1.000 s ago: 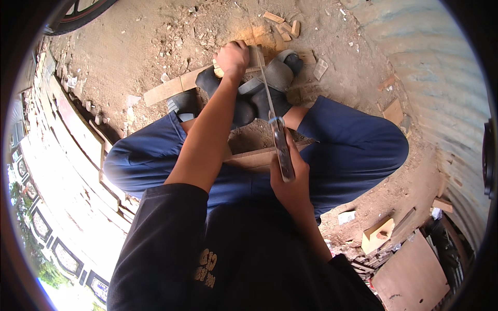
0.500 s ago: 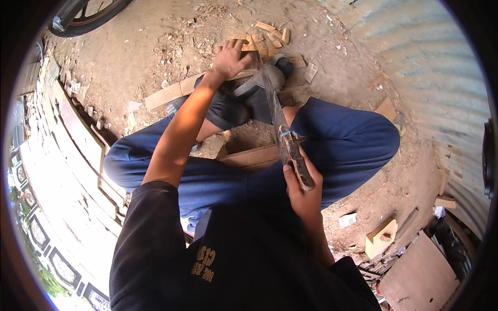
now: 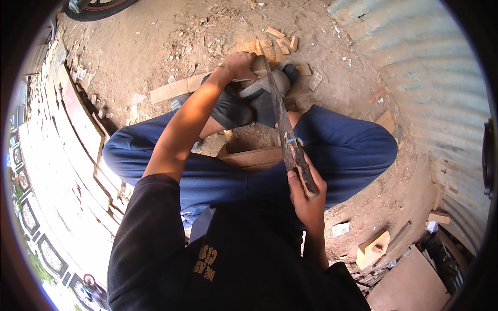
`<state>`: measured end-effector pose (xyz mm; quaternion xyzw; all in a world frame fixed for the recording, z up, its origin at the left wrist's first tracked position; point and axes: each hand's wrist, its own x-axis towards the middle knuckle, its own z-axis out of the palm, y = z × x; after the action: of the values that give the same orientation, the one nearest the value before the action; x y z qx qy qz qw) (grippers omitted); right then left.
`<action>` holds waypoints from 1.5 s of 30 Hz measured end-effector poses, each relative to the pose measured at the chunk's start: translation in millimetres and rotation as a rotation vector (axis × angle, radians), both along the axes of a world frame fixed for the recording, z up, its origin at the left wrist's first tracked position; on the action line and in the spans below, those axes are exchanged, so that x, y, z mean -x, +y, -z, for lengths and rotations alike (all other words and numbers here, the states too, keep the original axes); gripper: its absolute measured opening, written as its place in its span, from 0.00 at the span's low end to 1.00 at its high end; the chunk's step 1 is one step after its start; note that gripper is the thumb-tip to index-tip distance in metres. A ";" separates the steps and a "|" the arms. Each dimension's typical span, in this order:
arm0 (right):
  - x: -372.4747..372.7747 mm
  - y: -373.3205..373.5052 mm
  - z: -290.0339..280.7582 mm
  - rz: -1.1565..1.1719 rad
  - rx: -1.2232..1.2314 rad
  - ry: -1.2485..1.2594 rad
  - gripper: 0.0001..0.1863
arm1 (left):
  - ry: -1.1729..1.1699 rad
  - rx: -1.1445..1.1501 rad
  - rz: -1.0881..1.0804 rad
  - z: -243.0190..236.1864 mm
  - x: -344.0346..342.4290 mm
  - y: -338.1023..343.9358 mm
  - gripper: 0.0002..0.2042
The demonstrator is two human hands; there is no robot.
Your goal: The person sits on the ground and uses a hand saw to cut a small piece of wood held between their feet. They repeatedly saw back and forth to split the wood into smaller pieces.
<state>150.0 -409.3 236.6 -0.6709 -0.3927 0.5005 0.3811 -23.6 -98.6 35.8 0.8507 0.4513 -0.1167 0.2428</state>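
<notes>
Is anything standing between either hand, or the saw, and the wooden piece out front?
Nothing visible separates the left hand from the wooden piece. The right hand holds the saw, whose blade reaches the piece in view, but grey footwear lies partway along the blade's line; whether they touch, I cannot tell.

A seated person, seen from above, sits over bare dirt with 2 knees spread in blue trousers [image 3: 353, 147]. The right hand [image 3: 311, 199] grips the wooden handle of a handsaw [image 3: 280, 111], its long blade pointing away from the body and crossing near the end of a pale plank [image 3: 171, 92]. The left hand [image 3: 238, 65] curls over that plank beside the blade. Grey and black footwear [image 3: 280, 82] lies against the wood. Beyond sit small wood offcuts [image 3: 284, 41]; a corrugated metal sheet [image 3: 410, 67] borders the right, a dark tyre [image 3: 101, 11] the upper left.
</notes>
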 end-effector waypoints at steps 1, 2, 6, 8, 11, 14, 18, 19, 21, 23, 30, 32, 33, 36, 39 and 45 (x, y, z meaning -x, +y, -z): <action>0.0 -0.4 0.3 -0.006 -0.005 -0.004 0.24 | -0.005 0.010 0.019 -1.9 -0.2 0.1 0.39; 1.0 0.9 -4.8 -0.002 0.031 0.005 0.24 | 0.013 0.029 0.023 -2.8 -1.9 -0.7 0.40; 4.5 4.5 -6.3 0.004 0.092 0.013 0.24 | 0.056 -0.070 -0.045 6.1 -9.9 -15.4 0.43; 5.7 7.4 -8.5 -0.007 0.106 0.006 0.24 | 0.049 -0.142 -0.103 6.7 -12.2 -27.8 0.42; 8.2 9.0 -9.4 -0.012 0.115 -0.007 0.24 | -0.056 -0.227 -0.121 17.3 -3.8 -25.0 0.42; 9.4 8.1 -11.1 -0.018 0.097 -0.013 0.24 | 0.007 -0.065 -0.026 5.3 -5.7 -10.6 0.41; 10.3 3.7 -3.1 -0.056 0.018 -0.053 0.25 | 0.005 -0.168 -0.031 19.3 -2.7 -13.3 0.36; 11.2 4.7 -1.3 -0.065 0.006 -0.060 0.25 | 0.022 -0.136 -0.057 23.9 -0.6 -10.0 0.34; 14.3 5.8 0.7 -0.061 0.026 -0.065 0.25 | 0.047 -0.061 -0.097 16.1 -6.3 -9.7 0.32; 16.2 9.9 2.6 -0.055 0.028 -0.064 0.25 | 0.027 -0.072 -0.110 11.3 -8.8 -10.9 0.32; 19.3 13.8 -9.5 -0.018 0.136 -0.037 0.25 | 0.118 0.096 -0.152 -4.0 -12.8 -8.0 0.35; 21.1 13.0 -18.8 -0.032 0.143 -0.062 0.25 | 0.106 -0.030 -0.138 6.7 -14.1 -13.8 0.32; 22.5 13.8 -16.3 -0.053 0.098 -0.098 0.24 | 0.101 -0.094 -0.133 12.7 -13.2 -15.9 0.31; 28.3 26.1 8.3 -0.106 -0.090 -0.239 0.22 | 0.074 -0.110 -0.156 18.0 -9.8 -16.8 0.32; 31.7 39.8 12.9 -0.060 0.024 -0.140 0.21 | 0.088 -0.080 -0.141 9.3 -12.2 -15.4 0.32; 31.1 21.2 3.6 -0.087 -0.045 -0.227 0.24 | 0.079 -0.111 -0.157 8.8 -13.1 -18.9 0.33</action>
<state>119.0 -388.1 233.0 -0.6968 -0.4730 0.4287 0.3270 -10.5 -117.5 27.0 0.8197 0.5315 -0.1057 0.1856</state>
